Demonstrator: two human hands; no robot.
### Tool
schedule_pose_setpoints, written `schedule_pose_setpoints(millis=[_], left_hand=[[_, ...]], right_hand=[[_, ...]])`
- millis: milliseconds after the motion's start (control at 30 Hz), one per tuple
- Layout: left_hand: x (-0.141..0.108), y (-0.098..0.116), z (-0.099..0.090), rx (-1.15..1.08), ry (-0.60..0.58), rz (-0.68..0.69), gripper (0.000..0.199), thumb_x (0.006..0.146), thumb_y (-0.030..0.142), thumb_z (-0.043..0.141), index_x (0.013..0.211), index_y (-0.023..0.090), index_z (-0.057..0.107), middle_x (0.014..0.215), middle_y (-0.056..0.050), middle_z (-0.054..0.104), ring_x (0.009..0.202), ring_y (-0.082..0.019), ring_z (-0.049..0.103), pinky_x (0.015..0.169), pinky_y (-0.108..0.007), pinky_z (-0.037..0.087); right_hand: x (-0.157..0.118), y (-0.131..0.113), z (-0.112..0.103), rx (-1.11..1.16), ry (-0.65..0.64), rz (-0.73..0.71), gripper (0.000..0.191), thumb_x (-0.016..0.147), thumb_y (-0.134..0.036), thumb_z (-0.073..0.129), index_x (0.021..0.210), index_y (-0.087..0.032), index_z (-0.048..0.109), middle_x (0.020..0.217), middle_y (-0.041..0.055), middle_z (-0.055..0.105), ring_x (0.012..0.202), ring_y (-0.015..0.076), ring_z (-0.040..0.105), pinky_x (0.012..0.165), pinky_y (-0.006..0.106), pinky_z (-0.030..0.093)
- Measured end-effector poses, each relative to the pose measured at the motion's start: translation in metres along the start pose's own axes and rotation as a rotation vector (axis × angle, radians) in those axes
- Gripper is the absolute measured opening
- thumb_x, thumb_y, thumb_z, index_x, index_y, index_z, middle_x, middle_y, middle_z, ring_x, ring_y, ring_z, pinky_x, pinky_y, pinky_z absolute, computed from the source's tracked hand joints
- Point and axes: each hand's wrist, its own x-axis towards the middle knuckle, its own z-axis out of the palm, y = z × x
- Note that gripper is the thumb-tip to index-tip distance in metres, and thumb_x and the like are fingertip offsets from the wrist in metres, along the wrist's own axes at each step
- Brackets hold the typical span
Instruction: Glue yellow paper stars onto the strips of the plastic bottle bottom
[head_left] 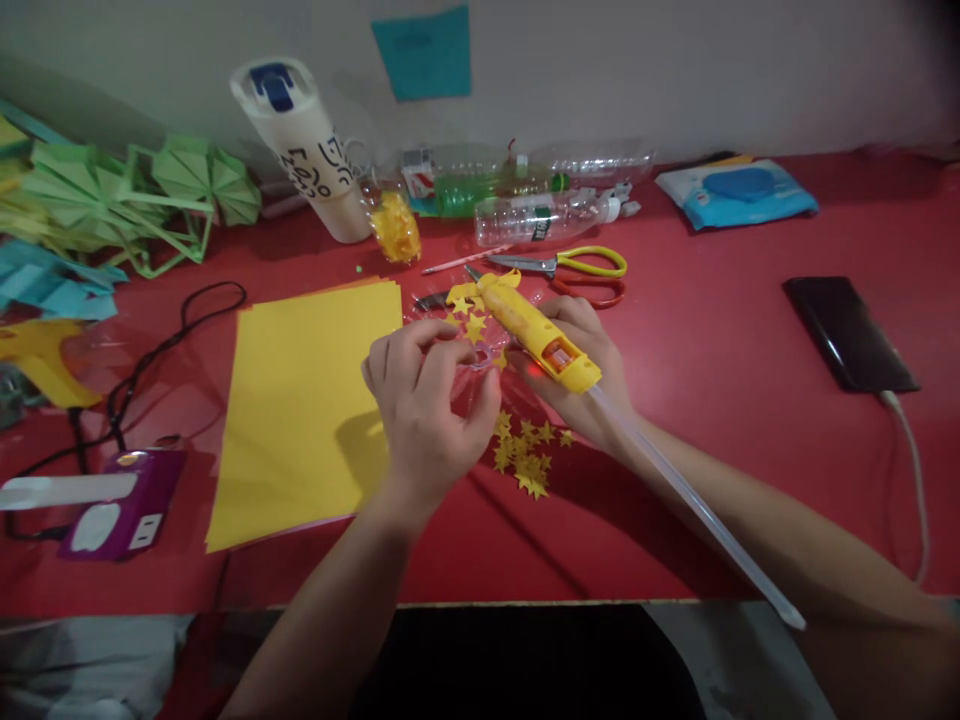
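My right hand [581, 370] is wrapped round a yellow glue gun [529, 325], a long clear glue stick [697, 505] sticking out of its rear toward the lower right. The gun's nozzle points up and left, over yellow paper stars [474, 326] on a clear plastic piece [487, 375]. Just left of the gun, my left hand [435, 400] has its fingers curled and its fingertips at the clear plastic's edge. A pile of small yellow stars [529, 455] lies on the red table [480, 550] below the hands.
Yellow paper sheets [307, 410] lie left. Scissors [577, 264], plastic bottles [517, 218] and a white tumbler [315, 150] stand or lie behind. A phone [847, 333] and wipes pack [739, 193] are right. A purple power box [124, 505] with black cables and green paper shapes [112, 200] sit left.
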Motion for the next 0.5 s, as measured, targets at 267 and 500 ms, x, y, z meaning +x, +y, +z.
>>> schedule_pose_setpoints(millis=[267, 500], left_hand=[[0.003, -0.017, -0.004, -0.009, 0.047, 0.031, 0.031, 0.095, 0.027, 0.057, 0.065, 0.024, 0.048, 0.071, 0.000, 0.057, 0.076, -0.020, 0.050, 0.079, -0.043, 0.035], [0.006, -0.012, -0.009, 0.032, -0.022, 0.201, 0.017, 0.086, 0.021, 0.067, 0.102, 0.028, 0.066, 0.103, -0.007, 0.063, 0.095, -0.024, 0.057, 0.085, -0.043, 0.041]], right_hand=[[0.006, 0.005, -0.012, 0.099, 0.101, 0.121, 0.016, 0.083, -0.041, 0.068, 0.085, -0.027, 0.061, 0.094, 0.0054, 0.065, 0.091, 0.0248, 0.062, 0.086, 0.050, 0.052], [0.003, 0.013, -0.037, 0.138, 0.193, 0.230, 0.032, 0.082, -0.056, 0.067, 0.086, -0.026, 0.059, 0.096, 0.0054, 0.065, 0.090, 0.0251, 0.065, 0.079, 0.044, 0.056]])
